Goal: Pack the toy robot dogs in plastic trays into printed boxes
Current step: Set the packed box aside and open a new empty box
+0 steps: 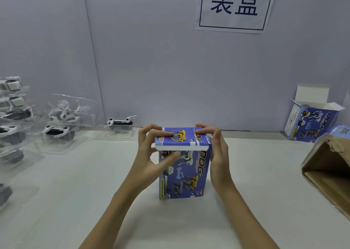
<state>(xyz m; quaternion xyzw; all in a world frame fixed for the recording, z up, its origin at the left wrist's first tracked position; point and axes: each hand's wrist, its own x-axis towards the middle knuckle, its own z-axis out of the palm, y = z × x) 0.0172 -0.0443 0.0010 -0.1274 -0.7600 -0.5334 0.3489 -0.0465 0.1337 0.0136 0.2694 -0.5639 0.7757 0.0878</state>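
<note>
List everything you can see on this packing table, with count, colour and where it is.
Printed box: one, blue, table centre, upright, top flap nearly shut.
Open printed box: one, blue, far right by the wall.
Cardboard carton: one, brown, right edge.
Trayed toy dogs: several, white and black in clear plastic, left side.
Wall sign: one, white with blue characters.
Table: white.
Left hand: grips the box's top left.
Right hand: holds its right side.

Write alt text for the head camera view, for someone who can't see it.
Two hands, left hand and right hand, press the top flap onto an upright blue printed box on a white table. Toy robot dogs in clear trays sit left; an open box right.
</note>
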